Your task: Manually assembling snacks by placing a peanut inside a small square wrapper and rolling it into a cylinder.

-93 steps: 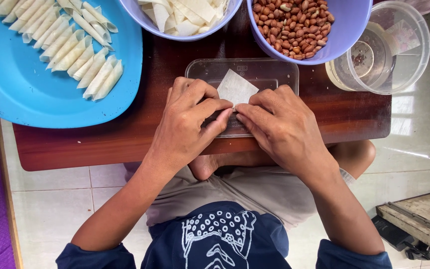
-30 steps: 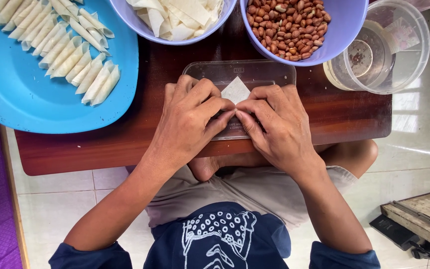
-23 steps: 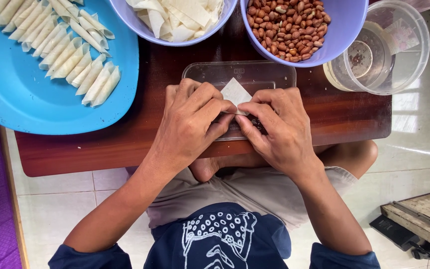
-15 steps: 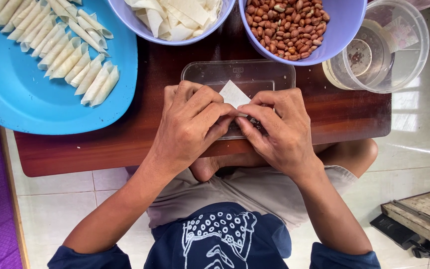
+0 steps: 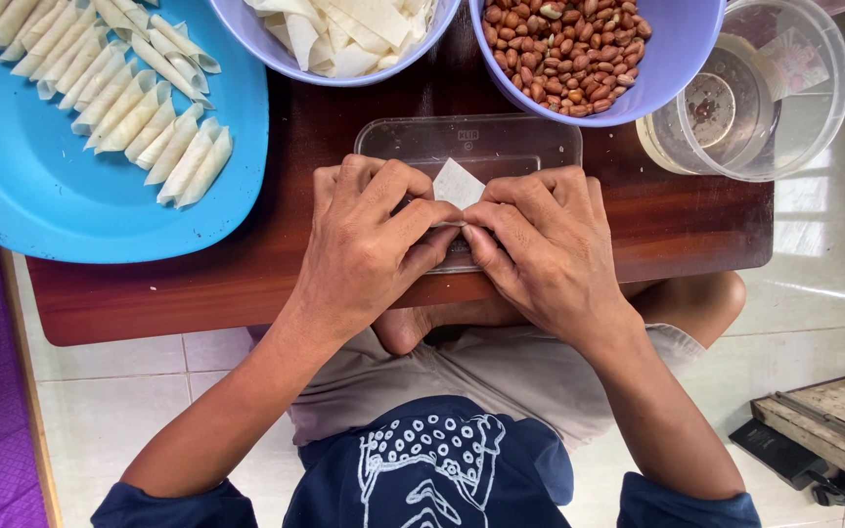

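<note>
While pressed together over a clear rectangular plastic lid (image 5: 471, 147) on the dark wooden bench (image 5: 325, 137), left hand (image 5: 369, 244) and right hand (image 5: 545, 249) both closed, fingertips pinching a small white pastry wrapper (image 5: 459, 183) between them. Beyond the left hand, blue plastic plate (image 5: 61, 205) of rolled pastries (image 5: 134, 98); beyond the right, purple bowl of peanuts (image 5: 569, 44).

both hands meet fingertip to fingertip, left hand (image 5: 369, 244) and right hand (image 5: 545, 249) curled, palms down.
</note>
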